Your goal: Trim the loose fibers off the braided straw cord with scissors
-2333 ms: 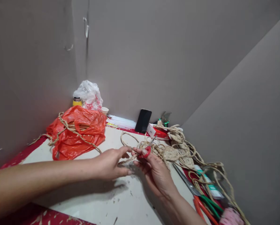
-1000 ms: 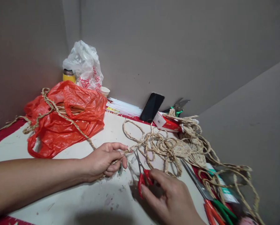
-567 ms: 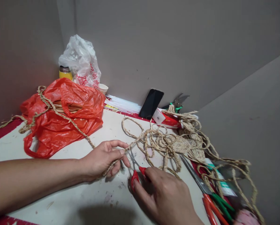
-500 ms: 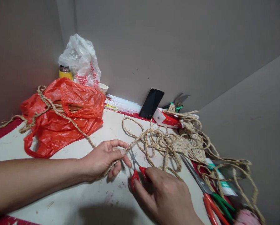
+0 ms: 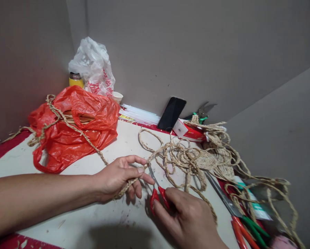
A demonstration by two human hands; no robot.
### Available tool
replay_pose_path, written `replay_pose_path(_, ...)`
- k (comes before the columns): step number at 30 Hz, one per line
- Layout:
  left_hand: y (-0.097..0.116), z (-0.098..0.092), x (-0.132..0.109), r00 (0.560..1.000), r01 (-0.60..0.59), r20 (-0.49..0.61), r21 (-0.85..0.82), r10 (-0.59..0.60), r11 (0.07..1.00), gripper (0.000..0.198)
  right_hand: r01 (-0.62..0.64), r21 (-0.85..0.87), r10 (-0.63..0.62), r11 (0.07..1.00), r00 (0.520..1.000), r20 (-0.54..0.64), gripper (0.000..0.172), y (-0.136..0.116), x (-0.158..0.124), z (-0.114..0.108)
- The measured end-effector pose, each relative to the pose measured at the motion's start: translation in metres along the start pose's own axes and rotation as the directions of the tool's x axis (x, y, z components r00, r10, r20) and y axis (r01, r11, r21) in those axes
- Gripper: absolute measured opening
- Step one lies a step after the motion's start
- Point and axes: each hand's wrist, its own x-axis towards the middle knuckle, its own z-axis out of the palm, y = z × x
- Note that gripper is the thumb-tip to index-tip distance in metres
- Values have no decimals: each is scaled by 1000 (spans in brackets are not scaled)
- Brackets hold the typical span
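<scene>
My left hand (image 5: 118,177) pinches a braided straw rope (image 5: 160,152) between thumb and fingers just above the white tabletop. My right hand (image 5: 189,219) grips small red-handled scissors (image 5: 157,191), whose blades point up at the rope right beside my left fingertips. The rope runs right into a tangled pile with coiled braid discs (image 5: 209,160). Another length of it trails left over an orange plastic bag (image 5: 74,129).
A white plastic bag (image 5: 94,67), yellow jar (image 5: 76,80) and small cup (image 5: 117,97) stand in the back corner. A black phone (image 5: 171,113) leans on the wall beside green-handled shears (image 5: 203,112). Large red and green-handled scissors (image 5: 238,218) lie at right.
My right hand came down from the rope to the table with the red scissors and turned their blades toward the rope at my left fingertips. My left hand has kept its pinch.
</scene>
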Motion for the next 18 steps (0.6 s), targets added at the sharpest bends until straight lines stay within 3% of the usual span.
replay_pose_path(9, 0, -1, 0, 1000, 10, -7, -7, -10, 1000, 32, 20, 70, -22, 997, 999, 28, 35, 3, -4, 2)
replay_pose_path(18, -1, -2, 0, 1000, -8, -8, 49, 9, 999, 35, 24, 18, -24, 1000, 1000, 0, 34, 3, -1, 2)
